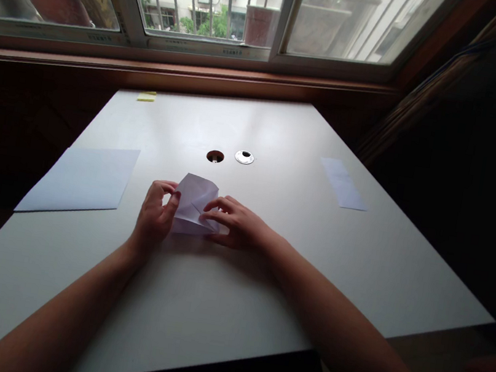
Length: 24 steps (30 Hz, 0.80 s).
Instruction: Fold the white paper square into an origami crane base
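Observation:
A partly folded white sheet of paper (197,200) lies on the white table (224,282), its far flap lifted off the surface. My left hand (154,215) pinches the sheet's left edge between thumb and curled fingers. My right hand (236,221) rests on the right part of the sheet, fingers bent and pressing it down onto the table.
A flat white sheet (81,180) lies at the left. A narrow paper strip (344,183) lies at the right. A yellow sticky pad (146,96) sits at the far left corner. A cable hole (215,156) and its round cap (244,157) are mid-table. A window runs behind.

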{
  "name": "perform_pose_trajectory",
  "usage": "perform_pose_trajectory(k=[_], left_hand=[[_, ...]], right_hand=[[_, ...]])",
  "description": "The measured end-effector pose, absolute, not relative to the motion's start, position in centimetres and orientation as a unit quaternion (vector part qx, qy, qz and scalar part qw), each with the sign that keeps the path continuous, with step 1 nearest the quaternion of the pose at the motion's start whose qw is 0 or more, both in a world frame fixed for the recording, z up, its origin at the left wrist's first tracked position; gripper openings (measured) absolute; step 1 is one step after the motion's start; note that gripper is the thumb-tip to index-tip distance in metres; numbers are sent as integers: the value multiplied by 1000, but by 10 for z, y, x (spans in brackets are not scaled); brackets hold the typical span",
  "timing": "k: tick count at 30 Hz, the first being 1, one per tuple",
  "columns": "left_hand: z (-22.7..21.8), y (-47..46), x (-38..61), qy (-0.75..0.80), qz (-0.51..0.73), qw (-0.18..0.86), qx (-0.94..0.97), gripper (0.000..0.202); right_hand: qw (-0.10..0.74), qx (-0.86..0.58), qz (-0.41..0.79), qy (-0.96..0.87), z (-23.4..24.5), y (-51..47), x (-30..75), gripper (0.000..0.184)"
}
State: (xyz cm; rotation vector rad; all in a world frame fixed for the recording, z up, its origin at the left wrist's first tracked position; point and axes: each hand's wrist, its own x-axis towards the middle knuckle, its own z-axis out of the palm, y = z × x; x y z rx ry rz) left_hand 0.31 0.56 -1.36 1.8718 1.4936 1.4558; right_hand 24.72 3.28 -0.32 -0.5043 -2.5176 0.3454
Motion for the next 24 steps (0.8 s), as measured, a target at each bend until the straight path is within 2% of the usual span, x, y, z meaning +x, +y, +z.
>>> perform_pose_trajectory(k=[5, 9, 12, 14, 19, 24], left_hand=[[-8, 1, 6, 559, 454, 205, 663, 25], [-1, -3, 9, 556, 419, 154, 701, 30], [2, -2, 7, 593, 392, 97, 696, 23], [3, -1, 4, 630, 383, 95, 669, 22], [2, 2, -3, 667, 423, 199, 580, 36], [-6, 8, -7, 633, 476, 324, 517, 44]], right_hand=[[278, -175, 94, -940, -9, 36, 246, 34], [292, -172, 78, -938, -4, 32, 246, 31], [296, -166, 72, -938, -1, 29, 246, 29], [299, -163, 70, -938, 0, 28, 246, 28], [307, -164, 66, -935, -1, 28, 247, 24], [286, -178, 72, -939, -4, 32, 249, 29]])
